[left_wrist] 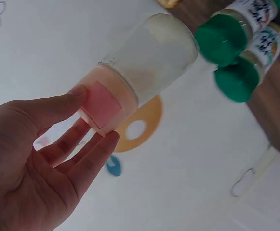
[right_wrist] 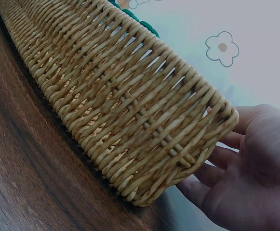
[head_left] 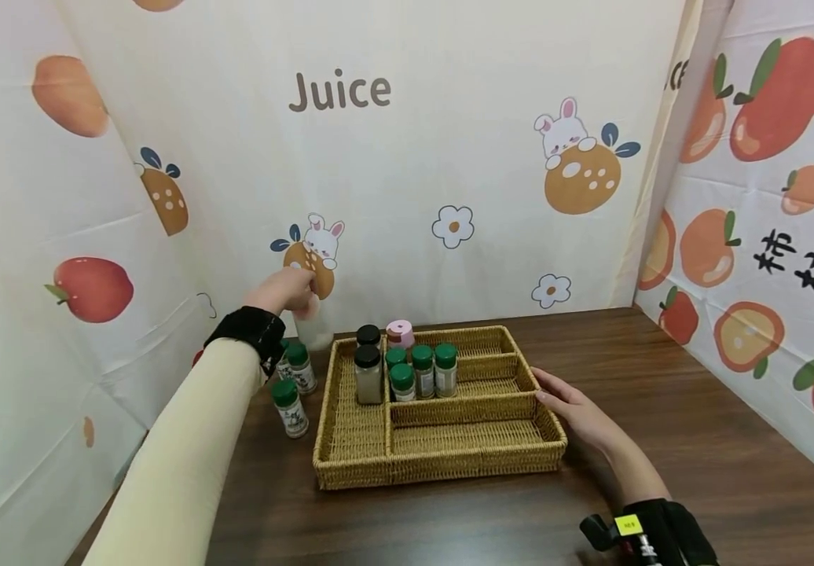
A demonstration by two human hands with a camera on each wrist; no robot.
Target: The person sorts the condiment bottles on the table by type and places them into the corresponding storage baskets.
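Observation:
In the head view my left hand [head_left: 291,291] reaches to the back left, beyond the basket. It grips a clear jar [left_wrist: 149,53] by its pink lid [left_wrist: 108,103], thumb on one side and fingers on the other. The jar looks translucent; its contents are unclear. My right hand [head_left: 580,413] rests at the right wall of a woven basket [head_left: 478,464], its fingertips touching the rim; in the right wrist view the basket's corner hides part of the fingers. Several green-capped bottles [head_left: 445,377] and two black-capped jars [head_left: 368,377] stand inside the basket's compartments.
Left of the basket, green-capped shaker bottles [head_left: 290,409] stand on the dark wooden table [head_left: 661,393]. A pink-capped container [head_left: 400,333] is at the back of the basket. Fruit-printed cloth [head_left: 407,173] hangs behind the table and along both sides.

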